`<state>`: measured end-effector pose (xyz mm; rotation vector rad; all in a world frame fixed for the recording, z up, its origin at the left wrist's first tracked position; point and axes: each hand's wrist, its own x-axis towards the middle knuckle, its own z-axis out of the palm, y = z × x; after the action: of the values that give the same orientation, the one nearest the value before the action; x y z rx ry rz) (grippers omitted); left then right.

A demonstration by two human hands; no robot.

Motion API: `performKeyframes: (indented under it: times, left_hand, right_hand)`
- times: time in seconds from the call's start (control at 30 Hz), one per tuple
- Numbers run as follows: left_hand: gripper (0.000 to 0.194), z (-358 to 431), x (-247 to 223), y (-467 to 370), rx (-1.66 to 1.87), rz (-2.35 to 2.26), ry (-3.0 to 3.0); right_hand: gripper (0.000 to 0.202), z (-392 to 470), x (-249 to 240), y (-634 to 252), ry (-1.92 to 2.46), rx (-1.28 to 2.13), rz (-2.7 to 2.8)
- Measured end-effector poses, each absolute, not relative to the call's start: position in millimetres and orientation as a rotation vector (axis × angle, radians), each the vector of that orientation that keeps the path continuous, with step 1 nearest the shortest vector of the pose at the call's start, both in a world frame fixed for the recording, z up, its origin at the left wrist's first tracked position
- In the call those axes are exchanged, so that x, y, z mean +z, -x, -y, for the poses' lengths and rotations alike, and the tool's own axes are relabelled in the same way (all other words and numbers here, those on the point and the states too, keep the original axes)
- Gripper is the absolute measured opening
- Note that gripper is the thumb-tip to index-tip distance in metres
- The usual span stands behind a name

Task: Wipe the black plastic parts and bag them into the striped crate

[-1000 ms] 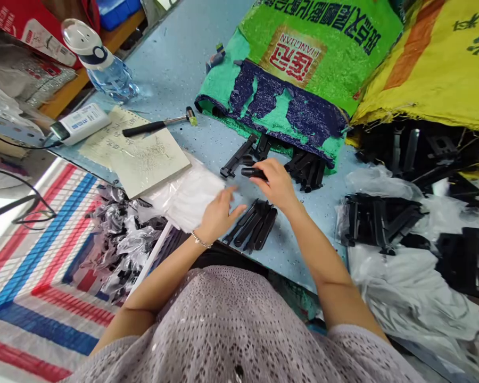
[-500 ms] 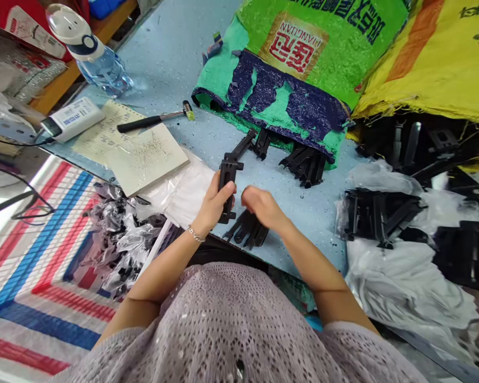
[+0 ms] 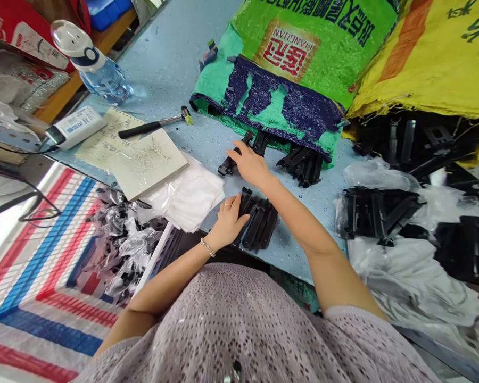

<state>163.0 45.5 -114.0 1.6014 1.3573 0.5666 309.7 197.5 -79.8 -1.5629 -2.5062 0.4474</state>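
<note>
Several long black parts [image 3: 259, 226] lie side by side near the front edge of the blue table [image 3: 303, 213]. My left hand [image 3: 228, 221] rests against the left side of this group, its thumb apart from the fingers, touching the leftmost part. Farther forward, my right hand [image 3: 250, 164] reaches over another black part [image 3: 228, 164] that lies in front of the green bag [image 3: 303, 64]. Its fingers are bent onto that part, and their tips are partly hidden. More black parts [image 3: 303, 162] stick out from the bag's opening.
A hammer [image 3: 155, 126], a notepad [image 3: 149, 162], white plastic bags [image 3: 195, 194], a white device [image 3: 80, 126] and a bottle [image 3: 99, 69] lie or stand to the left. Right are a yellow sack [image 3: 435, 64] and bagged black parts [image 3: 379, 210]. A basket [image 3: 51, 298] is lower left.
My left hand has lowered the black part it held onto the group and loosened its fingers. My right hand has moved forward and left to a part by the bag.
</note>
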Motion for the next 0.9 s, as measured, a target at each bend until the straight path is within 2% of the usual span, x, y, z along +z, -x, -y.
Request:
performKeyframes:
  times: [0.13, 0.23, 0.3, 0.37, 0.47, 0.57, 0.67, 0.77, 0.9]
  left_hand:
    - [0.046, -62.4, -112.5, -144.0, 0.944, -1.272, -1.093]
    - [0.05, -85.5, -97.2, -128.2, 1.192, -1.122, -0.83]
    - [0.053, -95.2, -85.0, -126.2, 1.205, -1.062, -0.81]
    - [0.053, -97.0, -74.1, -129.7, 1.119, -1.044, -0.803]
    - [0.054, -88.8, -62.0, -137.8, 0.957, -0.974, -0.775]
    - [0.05, -80.5, -54.8, -143.4, 0.906, -0.953, -0.762]
    - [0.047, -81.1, -52.0, -144.2, 0.962, -1.032, -0.774]
    - [0.037, -86.8, -53.1, -141.3, 1.061, -1.149, -0.811]
    - [0.031, -92.2, -61.4, -137.2, 1.066, -1.233, -0.938]
  right_hand:
    - [0.041, -197.6, -80.1, -301.4, 1.302, 0.43, 2.591]
    - [0.038, -154.2, -65.7, -298.4, 0.903, 0.531, 2.553]
    - [0.035, -124.7, -55.3, -298.3, 0.767, 0.648, 2.412]
    - [0.03, -108.3, -48.9, -301.8, 0.843, 0.703, 2.174]
    - [0.026, -113.7, -51.0, -312.6, 1.119, 0.605, 1.999]
    - [0.04, -132.6, -60.3, -318.8, 1.288, 0.527, 2.137]
    - [0.052, -132.2, -63.3, -313.2, 1.382, 0.726, 2.121]
    - [0.053, -104.5, -59.0, -301.2, 1.338, 0.902, 2.204]
    - [0.045, -64.4, -63.2, -292.5, 1.314, 0.658, 2.463]
